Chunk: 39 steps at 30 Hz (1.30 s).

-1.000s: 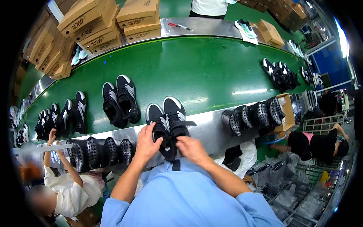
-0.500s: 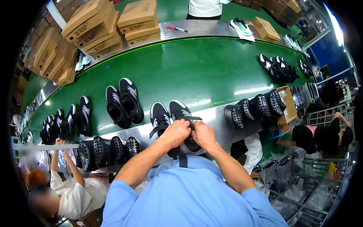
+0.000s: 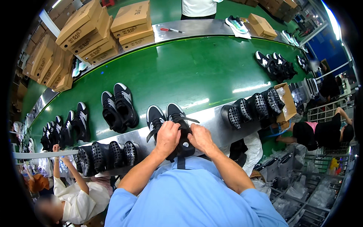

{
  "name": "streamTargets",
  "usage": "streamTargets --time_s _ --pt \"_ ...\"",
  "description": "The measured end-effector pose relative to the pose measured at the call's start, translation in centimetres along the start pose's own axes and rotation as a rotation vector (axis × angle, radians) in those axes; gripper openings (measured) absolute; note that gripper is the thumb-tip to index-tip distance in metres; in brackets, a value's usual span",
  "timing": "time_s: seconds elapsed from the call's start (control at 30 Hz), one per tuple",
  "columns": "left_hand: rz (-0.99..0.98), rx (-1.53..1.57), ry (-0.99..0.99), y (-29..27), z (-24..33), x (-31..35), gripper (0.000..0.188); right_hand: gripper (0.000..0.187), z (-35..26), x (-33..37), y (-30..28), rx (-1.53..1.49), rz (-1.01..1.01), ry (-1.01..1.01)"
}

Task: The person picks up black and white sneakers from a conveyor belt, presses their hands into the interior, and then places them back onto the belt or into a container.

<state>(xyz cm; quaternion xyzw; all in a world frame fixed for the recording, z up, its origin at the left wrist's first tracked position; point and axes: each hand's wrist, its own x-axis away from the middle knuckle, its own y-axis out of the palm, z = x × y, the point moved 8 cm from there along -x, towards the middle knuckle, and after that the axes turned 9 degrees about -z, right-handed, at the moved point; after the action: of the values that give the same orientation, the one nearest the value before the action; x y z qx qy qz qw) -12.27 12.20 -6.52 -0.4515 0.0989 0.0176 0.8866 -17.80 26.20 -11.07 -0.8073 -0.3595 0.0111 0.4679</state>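
Note:
Right in front of me a pair of black and grey sneakers stands with toes pointing away, the left sneaker [image 3: 154, 114] beside the right sneaker [image 3: 175, 110]. My left hand [image 3: 168, 135] is closed in a pinch at the throat of the right sneaker, and its forearm covers part of the left one. My right hand [image 3: 201, 137] has its fingers curled against the right side of that sneaker's collar. Between the hands the shoe's opening shows, with a pale mark on the insole. A flat black strap [image 3: 188, 119] sticks out across the right sneaker; my fingertips are partly hidden.
Black studded shoe forms [image 3: 99, 157] stand left of me, with more studded forms [image 3: 260, 106] at right beside an open carton [image 3: 288, 102]. Another sneaker pair [image 3: 120, 106] rests on the green belt [image 3: 181, 72]. Shoe boxes [image 3: 130, 22] are stacked beyond. A co-worker [image 3: 81, 196] is at left.
My hands have drawn slightly toward me and a little further apart, uncovering more of the right sneaker's opening and insole. The whole view has shifted a little.

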Motion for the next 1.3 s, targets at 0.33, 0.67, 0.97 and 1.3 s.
streamTargets --time_s 0.33,0.67,0.97,1.3 --pt "-0.113 0.277 -0.131 0.2 -1.2 -0.6 0.017 0.039 5.5 7.9 -11.3 -0.415 0.414 0.062" --pt "-0.143 0.270 -0.144 2.1 -0.4 0.2 0.020 0.082 37.1 16.3 -35.6 0.352 0.711 0.691" --pt "-0.176 0.245 -0.147 2.3 0.1 -0.1 0.020 0.071 42.5 12.5 -34.2 0.494 0.280 0.853" --pt "-0.264 0.298 -0.171 1.8 -1.4 -0.3 0.018 0.066 12.7 10.9 -24.5 -0.082 -0.025 0.290"
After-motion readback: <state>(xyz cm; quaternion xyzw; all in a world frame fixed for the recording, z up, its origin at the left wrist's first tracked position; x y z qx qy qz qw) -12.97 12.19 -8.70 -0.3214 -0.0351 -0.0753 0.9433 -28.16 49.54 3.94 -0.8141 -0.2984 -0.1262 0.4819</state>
